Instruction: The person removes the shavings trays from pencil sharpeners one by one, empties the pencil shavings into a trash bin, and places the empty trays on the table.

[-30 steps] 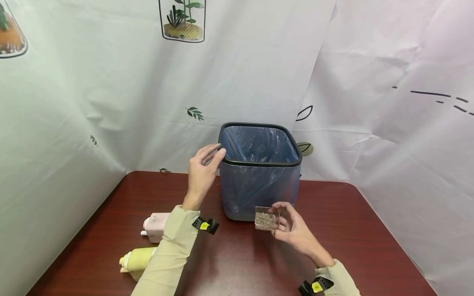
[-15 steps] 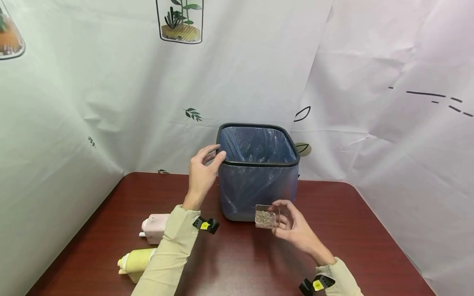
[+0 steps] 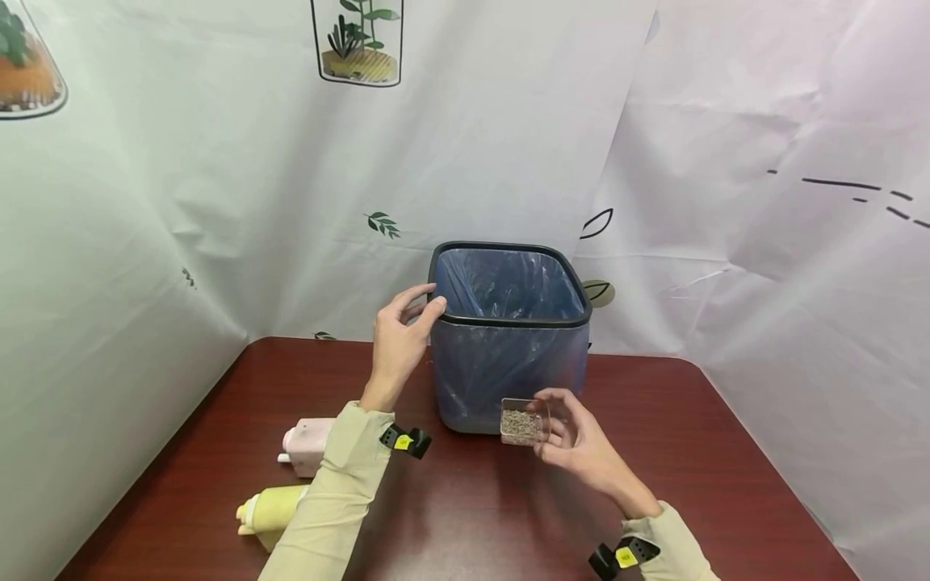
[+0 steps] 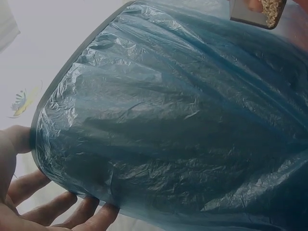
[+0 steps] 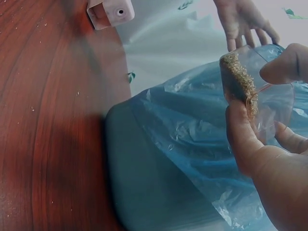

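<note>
My left hand (image 3: 398,339) is at the left front corner of a trash bin (image 3: 512,371) with a black rim and a blue plastic liner. Its thumb tip meets the rim (image 4: 72,62), while the other fingers (image 4: 55,207) lie spread along the bin's side. In front of the bin, my right hand (image 3: 581,448) holds a small clear plastic box (image 3: 525,422) by its right side, raised over the tabletop. Light brown grains (image 5: 242,79) fill part of the box, and thumb and fingers pinch its walls in the right wrist view.
A pink bottle-like container (image 3: 307,448) and a yellow one (image 3: 270,515) lie on the left of the dark red table (image 3: 654,476), partly behind the left sleeve. White printed sheets (image 3: 494,121) hang behind and on both sides.
The right hand has risen very slightly with the clear box. The left hand stays at the bin's corner, and the head view shifts a little.
</note>
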Demonstrator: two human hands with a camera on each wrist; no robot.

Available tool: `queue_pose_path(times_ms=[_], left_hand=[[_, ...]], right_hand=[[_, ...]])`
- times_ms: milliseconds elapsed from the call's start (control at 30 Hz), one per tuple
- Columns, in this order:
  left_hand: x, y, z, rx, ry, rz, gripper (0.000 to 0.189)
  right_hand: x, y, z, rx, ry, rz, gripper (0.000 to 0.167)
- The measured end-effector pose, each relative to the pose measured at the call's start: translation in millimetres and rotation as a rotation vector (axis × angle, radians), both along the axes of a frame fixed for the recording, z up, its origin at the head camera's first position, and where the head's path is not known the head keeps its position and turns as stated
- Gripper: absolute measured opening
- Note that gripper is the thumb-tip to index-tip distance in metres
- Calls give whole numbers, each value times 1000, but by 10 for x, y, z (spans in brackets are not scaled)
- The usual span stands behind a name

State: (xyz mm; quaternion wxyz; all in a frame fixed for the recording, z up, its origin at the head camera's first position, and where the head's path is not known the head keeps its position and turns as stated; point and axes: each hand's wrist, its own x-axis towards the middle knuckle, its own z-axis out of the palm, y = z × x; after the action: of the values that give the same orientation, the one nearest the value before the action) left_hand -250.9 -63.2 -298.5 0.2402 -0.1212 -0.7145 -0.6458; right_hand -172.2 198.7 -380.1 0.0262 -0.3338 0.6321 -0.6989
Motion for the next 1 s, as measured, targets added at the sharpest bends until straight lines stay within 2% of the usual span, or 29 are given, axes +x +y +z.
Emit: queue_pose_path(times_ms=[200, 533, 800, 1000], left_hand=[[-12, -17, 0, -1, 7, 1, 37], [-4, -19, -8, -19, 17, 2, 36], [-7, -23, -15, -20, 15, 1, 43], [0, -19, -12, -35, 1, 4, 42]], right_hand=[[3, -27, 32, 2, 2, 5, 57], [-3, 29, 132, 14, 15, -46, 57], [-13, 40, 212, 5, 51, -22, 56], [-5, 28, 238, 10, 63, -19, 57]])
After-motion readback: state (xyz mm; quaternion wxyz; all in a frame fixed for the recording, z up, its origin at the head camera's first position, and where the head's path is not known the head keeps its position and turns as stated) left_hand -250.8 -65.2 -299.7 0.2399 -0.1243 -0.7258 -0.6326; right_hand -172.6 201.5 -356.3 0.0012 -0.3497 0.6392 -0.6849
